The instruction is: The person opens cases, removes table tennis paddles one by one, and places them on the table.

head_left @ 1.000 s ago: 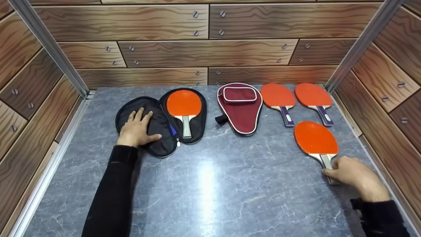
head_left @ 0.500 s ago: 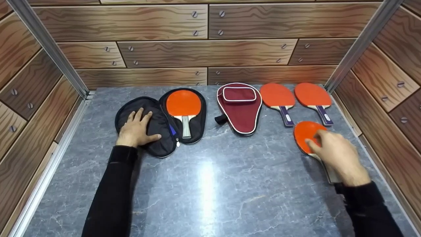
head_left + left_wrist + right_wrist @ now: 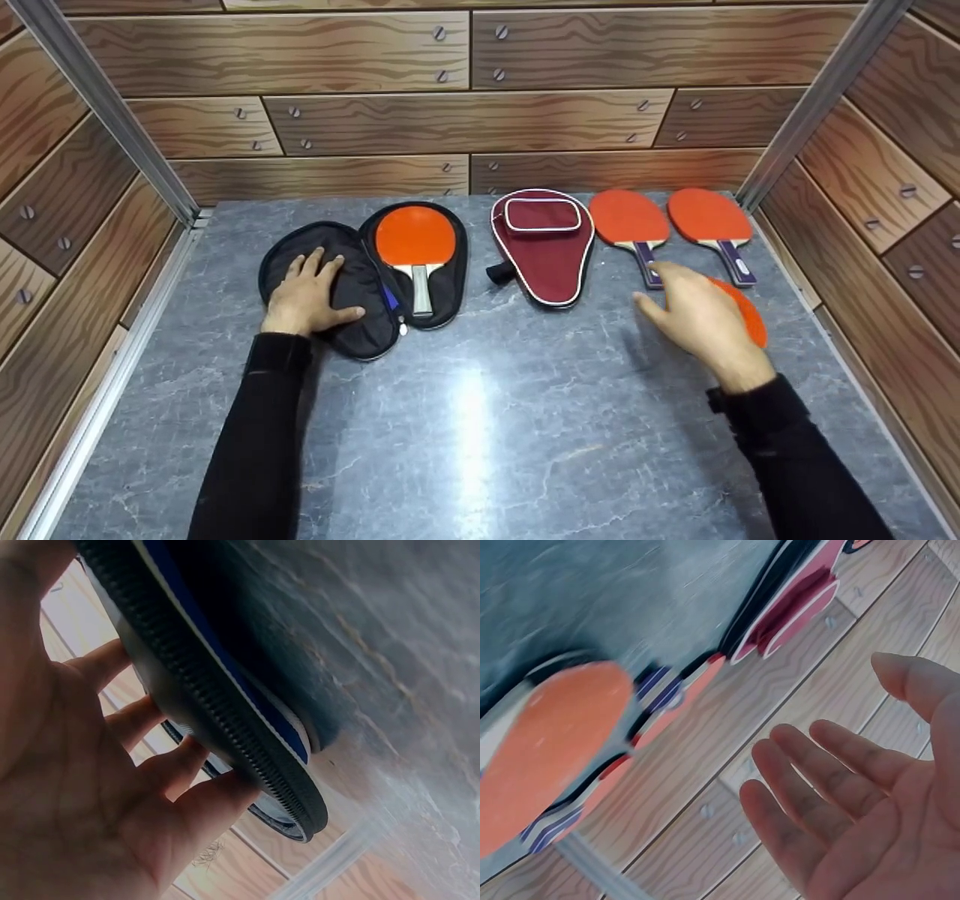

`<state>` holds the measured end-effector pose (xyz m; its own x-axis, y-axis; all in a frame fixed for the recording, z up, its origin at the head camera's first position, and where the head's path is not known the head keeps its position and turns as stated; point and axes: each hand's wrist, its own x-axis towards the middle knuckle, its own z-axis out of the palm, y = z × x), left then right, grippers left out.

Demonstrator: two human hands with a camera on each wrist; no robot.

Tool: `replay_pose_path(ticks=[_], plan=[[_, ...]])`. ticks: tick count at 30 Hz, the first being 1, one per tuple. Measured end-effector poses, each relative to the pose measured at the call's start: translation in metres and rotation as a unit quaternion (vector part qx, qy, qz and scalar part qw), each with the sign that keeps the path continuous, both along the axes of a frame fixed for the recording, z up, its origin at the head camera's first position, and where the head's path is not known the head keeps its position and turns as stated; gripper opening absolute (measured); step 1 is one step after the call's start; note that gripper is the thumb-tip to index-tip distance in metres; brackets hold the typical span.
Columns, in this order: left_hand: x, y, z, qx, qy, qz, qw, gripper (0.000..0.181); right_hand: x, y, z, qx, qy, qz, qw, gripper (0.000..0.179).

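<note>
My left hand (image 3: 300, 300) rests with spread fingers on the folded-out cover of a black zippered paddle case (image 3: 367, 274). In the left wrist view, the fingers lie against the cover beside its zipper (image 3: 217, 716). An orange table tennis paddle (image 3: 415, 236) lies in the case's other half. My right hand (image 3: 701, 319) holds nothing and hovers above the table, partly covering a second orange paddle (image 3: 752, 319), whose handle is hidden. In the right wrist view, its fingers (image 3: 817, 772) are extended, apart from the nearest paddle (image 3: 570, 742).
A maroon paddle case (image 3: 551, 262) with white piping lies at the back middle, a black strap at its left. Two red paddles (image 3: 630, 216) with purple handles lie at the back right. Wood-patterned walls (image 3: 480, 120) and metal corner rails border the grey marbled table (image 3: 570, 420).
My right hand has let go of the near orange paddle's handle and moved up and left across that paddle. The left hand stays on the black case cover.
</note>
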<state>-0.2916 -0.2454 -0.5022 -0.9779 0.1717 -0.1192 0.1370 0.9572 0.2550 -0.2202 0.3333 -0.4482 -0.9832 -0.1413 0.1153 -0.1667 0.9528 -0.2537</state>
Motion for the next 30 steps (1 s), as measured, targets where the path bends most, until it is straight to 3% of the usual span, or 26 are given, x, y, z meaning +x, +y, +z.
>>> replay_pose_path(ticks=[7, 30], plan=[[0.000, -0.001, 0.001, -0.004, -0.008, 0.004, 0.9999, 0.110, -0.012, -0.029, 0.000, -0.006, -0.022, 0.020, 0.9995, 0.070], [0.001, 0.001, 0.002, -0.006, -0.006, 0.004, 1.0000, 0.111, -0.043, -0.127, -0.009, -0.029, -0.036, 0.086, 0.9952, 0.073]])
